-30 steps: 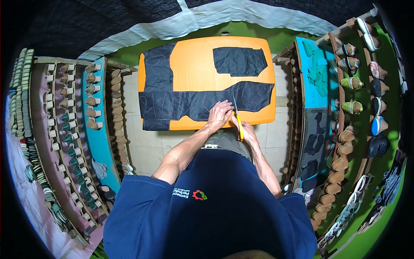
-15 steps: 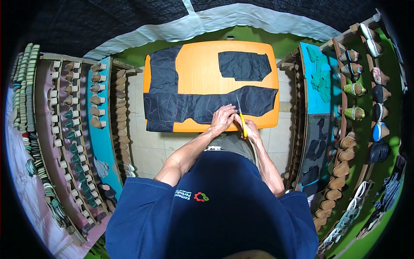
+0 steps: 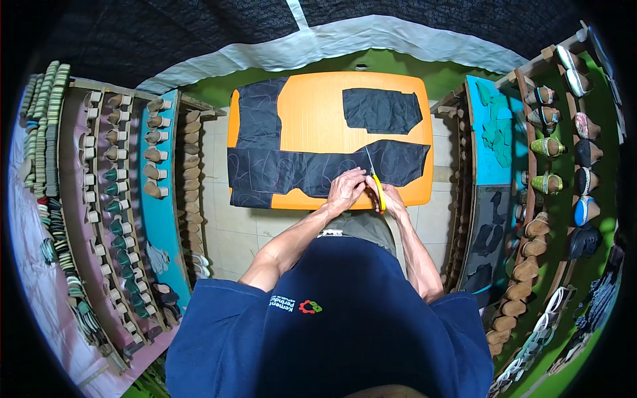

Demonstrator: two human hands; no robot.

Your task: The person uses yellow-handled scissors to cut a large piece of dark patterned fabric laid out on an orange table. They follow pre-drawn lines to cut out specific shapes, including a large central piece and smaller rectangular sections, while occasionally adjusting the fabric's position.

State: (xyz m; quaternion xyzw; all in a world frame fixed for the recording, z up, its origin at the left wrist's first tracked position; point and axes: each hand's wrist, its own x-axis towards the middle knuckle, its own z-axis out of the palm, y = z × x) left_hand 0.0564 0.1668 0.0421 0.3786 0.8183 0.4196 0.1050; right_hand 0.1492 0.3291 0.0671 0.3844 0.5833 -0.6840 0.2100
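Observation:
A long strip of black fabric with thin pattern lines drawn on it lies across the near part of an orange table. At the strip's front edge, my left hand is closed on the fabric, its fingertips beside the scissors. Yellow-handled scissors are in my right hand. Their blades point away from me, over the fabric, right of my left fingers. Part of the handle is hidden by my right fingers.
Another black fabric piece lies at the table's far right, and a further one at its left. Racks of wooden shoe lasts stand on the left. On the right, shelves hold more lasts and finished shoes; teal scraps lie on a board.
The view has shifted slightly, so the table sits lower and farther right. My right hand has turned a little on the scissors, while my left stays at the fabric's edge.

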